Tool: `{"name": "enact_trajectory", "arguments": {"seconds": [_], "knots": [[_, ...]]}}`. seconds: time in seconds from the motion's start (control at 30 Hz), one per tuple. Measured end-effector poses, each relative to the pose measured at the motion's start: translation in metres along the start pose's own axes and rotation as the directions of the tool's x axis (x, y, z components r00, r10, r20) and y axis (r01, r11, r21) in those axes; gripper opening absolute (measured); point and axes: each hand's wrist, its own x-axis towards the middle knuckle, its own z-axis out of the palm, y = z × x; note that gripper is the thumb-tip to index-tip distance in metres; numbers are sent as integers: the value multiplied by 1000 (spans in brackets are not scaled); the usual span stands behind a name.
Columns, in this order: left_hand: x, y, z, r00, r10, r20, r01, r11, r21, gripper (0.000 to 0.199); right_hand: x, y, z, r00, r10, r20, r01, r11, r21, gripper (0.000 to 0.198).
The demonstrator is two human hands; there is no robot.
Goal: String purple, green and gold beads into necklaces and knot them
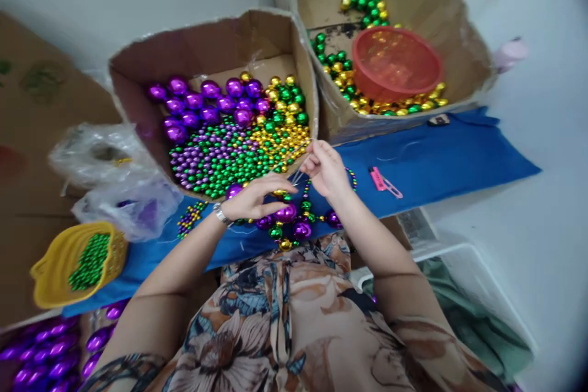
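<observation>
My right hand [325, 166] is closed in a pinch at the front edge of the bead box. A thin pale thread [297, 175] runs from its fingertips. My left hand [257, 197], with a watch [222, 214] at the wrist, reaches over a bead strand, fingers stretched and thumb apart. The strand has large purple beads [302, 228], green beads [275, 231] and gold beads [285, 244], and lies on the blue cloth [436, 162]. Some of it is hidden under my left hand. Whether those fingers touch the thread I cannot tell.
Ahead stands a cardboard box [202, 43] of purple, green and gold beads. A second box [459, 67] holds beads and a red bowl [399, 67]. A pink cutter [384, 182] lies right; a yellow basket [46, 282] with green beads and plastic bags [101, 156] are left.
</observation>
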Motion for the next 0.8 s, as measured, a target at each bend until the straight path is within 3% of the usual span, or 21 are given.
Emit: {"name": "enact_trajectory", "arguments": {"seconds": [0.1,0.17,0.2,0.23,0.3,0.33,0.4,0.47,0.53,0.67,0.73,0.8], "knots": [[1,-1,-6,999,-10,51,7,997,72,29,-1,10,-12,999,40,18,-38,998,-57,38],[1,-3,-7,1000,-12,28,9,994,105,26,-6,11,-33,999,19,51,-5,964,-266,38],[0,-4,-7,1000,-18,7,17,993,113,25,-10,8,-49,998,-24,61,48,905,-423,37],[0,-5,-7,999,-27,-20,29,993,116,25,-16,3,-68,994,-83,68,107,798,-592,35],[-2,-6,-6,995,-50,-82,59,993,103,27,-27,-11,-112,972,-229,58,156,438,-885,31],[-3,-6,-6,991,-63,-116,73,993,89,28,-32,-19,-136,962,-274,19,88,242,-966,31],[-4,-5,-6,982,-93,-165,103,993,50,29,-42,-34,-181,936,-318,-151,-189,-90,-978,35],[-4,-5,-6,972,-130,-194,133,991,3,29,-51,-43,-215,908,-296,-297,-385,-309,-870,40],[-3,-3,-5,961,-166,-220,162,986,-34,30,-59,-44,-235,907,-246,-343,-416,-379,-827,40],[-1,3,-2,949,-192,-252,184,981,-54,31,-72,-39,-248,910,-195,-365,-414,-384,-825,40],[-2,5,-1,951,-179,-251,165,983,-76,31,-74,-41,-252,891,-224,-396,-453,-369,-811,40],[-3,5,-2,953,-163,-256,140,985,-106,32,-71,-43,-252,864,-339,-371,-471,-285,-835,41]]}}
